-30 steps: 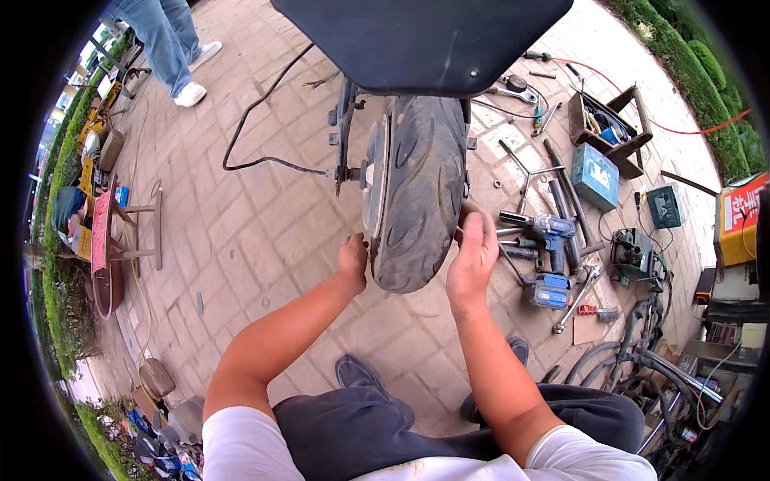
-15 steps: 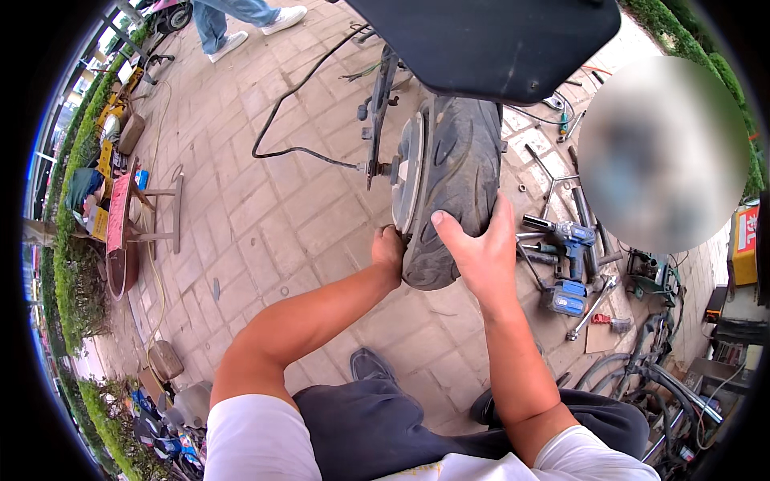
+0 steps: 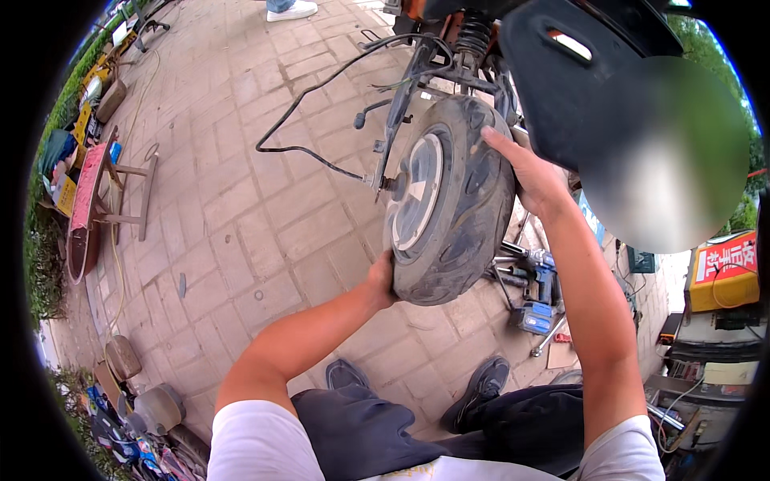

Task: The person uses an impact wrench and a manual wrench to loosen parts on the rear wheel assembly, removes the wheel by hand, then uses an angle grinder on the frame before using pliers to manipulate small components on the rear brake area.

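My left hand (image 3: 380, 279) grips the lower left side of a dusty black scooter wheel (image 3: 469, 224), its fingers partly hidden behind the tyre. My right hand (image 3: 528, 170) is closed round the upper right of the tyre, thumb on the tread. The hub (image 3: 417, 190) shows a pale ring on the wheel's left face. A fork arm (image 3: 403, 96) stands beside it, with a looping black cable (image 3: 285, 151) near the axle. Above are a coil spring (image 3: 473, 40) and a large black plastic panel (image 3: 537, 88).
A blue power tool (image 3: 533, 317) and metal tools lie right of the wheel on paving (image 3: 265, 232). A pink-topped bench (image 3: 90, 192) stands left, a yellow-and-red box (image 3: 714, 276) right. A person's white shoe (image 3: 293, 11) is at the top. A blurred patch covers part of the upper right.
My right hand has moved up along the tyre. The wheel is tilted, showing more of its hub. More of the fork and spring shows, and the other person has mostly left the view.
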